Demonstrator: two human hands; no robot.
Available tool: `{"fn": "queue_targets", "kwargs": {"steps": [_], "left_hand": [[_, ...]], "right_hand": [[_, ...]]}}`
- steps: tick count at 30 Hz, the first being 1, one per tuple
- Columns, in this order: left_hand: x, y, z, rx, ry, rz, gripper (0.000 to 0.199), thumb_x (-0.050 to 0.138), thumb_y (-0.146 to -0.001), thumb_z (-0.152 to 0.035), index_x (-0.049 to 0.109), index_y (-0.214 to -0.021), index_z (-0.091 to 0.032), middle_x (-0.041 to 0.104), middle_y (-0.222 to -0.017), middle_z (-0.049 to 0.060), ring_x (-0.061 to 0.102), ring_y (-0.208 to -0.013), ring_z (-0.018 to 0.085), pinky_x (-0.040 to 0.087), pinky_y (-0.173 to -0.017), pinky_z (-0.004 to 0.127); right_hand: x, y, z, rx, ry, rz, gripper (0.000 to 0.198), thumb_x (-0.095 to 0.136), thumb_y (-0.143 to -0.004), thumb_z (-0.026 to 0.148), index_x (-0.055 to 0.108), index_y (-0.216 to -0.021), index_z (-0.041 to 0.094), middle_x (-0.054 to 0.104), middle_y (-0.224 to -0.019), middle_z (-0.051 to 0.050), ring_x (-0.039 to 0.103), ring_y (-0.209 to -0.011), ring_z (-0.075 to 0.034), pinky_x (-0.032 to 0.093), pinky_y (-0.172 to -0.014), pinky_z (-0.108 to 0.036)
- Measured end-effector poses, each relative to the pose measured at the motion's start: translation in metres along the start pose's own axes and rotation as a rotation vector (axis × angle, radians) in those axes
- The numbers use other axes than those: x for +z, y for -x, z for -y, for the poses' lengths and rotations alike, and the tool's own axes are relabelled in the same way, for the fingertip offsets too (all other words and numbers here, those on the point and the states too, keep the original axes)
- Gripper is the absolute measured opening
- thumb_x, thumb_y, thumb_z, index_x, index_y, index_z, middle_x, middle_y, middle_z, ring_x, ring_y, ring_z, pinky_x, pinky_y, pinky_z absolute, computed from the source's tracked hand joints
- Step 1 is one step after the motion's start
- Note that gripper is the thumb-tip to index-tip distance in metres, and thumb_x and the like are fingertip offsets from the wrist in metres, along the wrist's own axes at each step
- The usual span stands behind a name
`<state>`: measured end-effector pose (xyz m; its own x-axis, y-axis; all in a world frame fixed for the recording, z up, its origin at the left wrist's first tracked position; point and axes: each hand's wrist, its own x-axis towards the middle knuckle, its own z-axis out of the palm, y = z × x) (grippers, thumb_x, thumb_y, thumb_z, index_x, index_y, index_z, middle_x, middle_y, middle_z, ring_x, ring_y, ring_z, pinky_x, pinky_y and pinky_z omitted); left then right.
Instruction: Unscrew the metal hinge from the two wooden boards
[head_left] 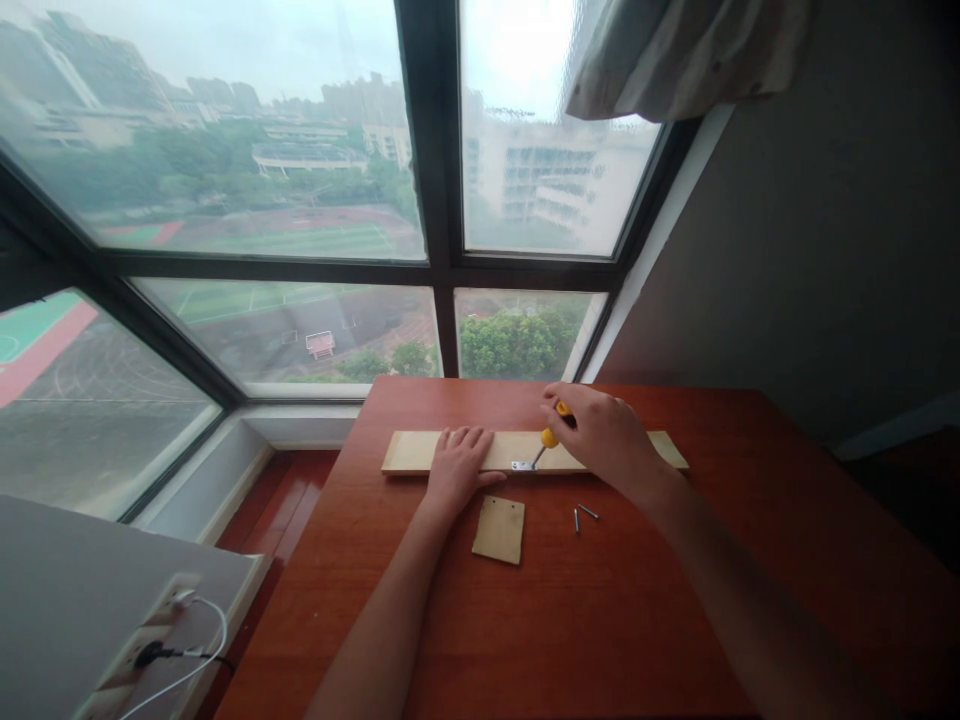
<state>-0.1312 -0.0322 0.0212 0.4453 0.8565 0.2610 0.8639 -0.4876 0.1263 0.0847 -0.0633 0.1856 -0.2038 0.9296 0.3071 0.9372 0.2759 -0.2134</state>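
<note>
A long pale wooden board (409, 453) lies crosswise on the reddish-brown table. My left hand (459, 462) rests flat on it, fingers stretched over its top and the thumb along the near edge. In my right hand (600, 430) is a screwdriver (550, 438) with a yellow and black handle, tilted, its tip down at a small metal hinge plate (523, 466) on the board's near edge. Whether a screw sits under the tip is too small to tell. Nearer me lie a small squarish wooden piece (499, 531) with two holes and two loose screws (577, 521).
The table (510, 640) stands against large dark-framed windows (442, 265). A power strip or outlet panel (142, 645) with plugged-in cables is on the low wall at lower left. A curtain (682, 60) hangs at upper right beside a grey wall.
</note>
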Motion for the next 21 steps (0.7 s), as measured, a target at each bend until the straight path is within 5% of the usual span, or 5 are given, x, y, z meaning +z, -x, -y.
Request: {"fn": "queue_targets", "kwargs": {"steps": [5,11,15,21], "left_hand": [[-0.0005,-0.0001,-0.0003,-0.005,-0.001,0.0,0.065,0.06,-0.078,-0.064,0.051,-0.131,-0.027,0.058,-0.13,0.009,0.047,-0.121,0.03,0.029,-0.106,0.047],[0.0,-0.0001,-0.0001,-0.004,0.001,0.006,0.067,0.063,-0.076,-0.063,0.051,-0.131,-0.029,0.058,-0.131,0.009,0.047,-0.121,0.03,0.029,-0.107,0.046],[0.0007,0.0002,0.0001,-0.002,-0.007,-0.001,0.068,0.064,-0.075,-0.064,0.052,-0.131,-0.028,0.057,-0.132,0.009,0.047,-0.121,0.03,0.029,-0.107,0.046],[0.0001,0.0003,-0.0006,-0.003,-0.003,-0.003,0.068,0.065,-0.075,-0.063,0.051,-0.132,-0.029,0.058,-0.131,0.008,0.047,-0.121,0.03,0.03,-0.106,0.046]], "right_hand": [[-0.0034,0.0024,-0.0009,-0.089,-0.028,-0.002,0.043,0.051,-0.075,0.014,0.057,-0.117,0.022,0.065,-0.121,-0.006,0.062,-0.101,-0.022,0.046,-0.071,-0.028],[-0.001,-0.0003,0.0002,-0.006,0.118,-0.032,0.028,0.043,-0.094,0.04,0.063,-0.105,0.024,0.069,-0.107,-0.005,0.065,-0.09,-0.022,0.042,-0.062,-0.03],[0.0008,-0.0033,-0.0009,0.04,0.18,-0.015,0.029,0.04,-0.094,0.034,0.061,-0.112,0.025,0.069,-0.108,-0.006,0.067,-0.079,-0.021,0.041,-0.06,-0.03],[-0.004,-0.0005,0.0001,-0.108,-0.031,0.016,0.042,0.053,-0.081,0.023,0.053,-0.123,0.022,0.066,-0.12,-0.005,0.063,-0.102,-0.022,0.046,-0.076,-0.03]]}}
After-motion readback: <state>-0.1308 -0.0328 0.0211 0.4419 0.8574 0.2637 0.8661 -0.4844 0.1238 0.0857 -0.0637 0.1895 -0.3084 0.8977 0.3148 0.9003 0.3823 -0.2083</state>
